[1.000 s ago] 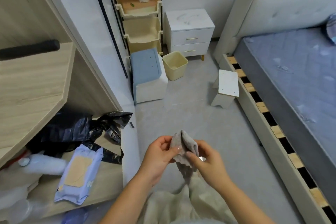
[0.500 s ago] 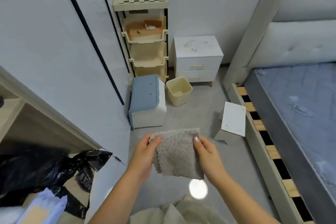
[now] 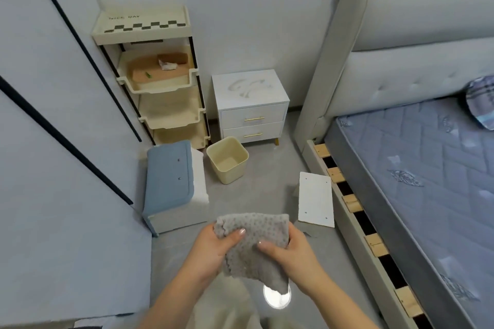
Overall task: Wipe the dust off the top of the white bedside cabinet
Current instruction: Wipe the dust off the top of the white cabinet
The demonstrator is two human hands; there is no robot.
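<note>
Left hand (image 3: 213, 247) fingers (image 3: 235, 234) pinched on the left edge of the grey cloth (image 3: 254, 243), thumb on top; right hand (image 3: 291, 248) fingers (image 3: 267, 244) clamped on its right side, thumb across the front. Cloth bunched between both hands, lower corner hanging free below the right hand over a bright round spot of light (image 3: 276, 298) on the floor (image 3: 267, 173). Just beyond the fingers to the left: blue-topped stool (image 3: 168, 176); beyond them to the right: small white stool (image 3: 315, 201), next to the bed frame (image 3: 355, 224) with exposed slats. Further out, ahead: cream bin (image 3: 227, 159), sitting in front of the white bedside cabinet (image 3: 251, 104). Cabinet is well apart from the hands, against the far wall, between the cream tiered shelf rack (image 3: 157, 80) on its left and the padded headboard (image 3: 401, 48) on its right. Cabinet top shows dusty smear marks. Mattress (image 3: 417, 168) far right of the fingers.
</note>
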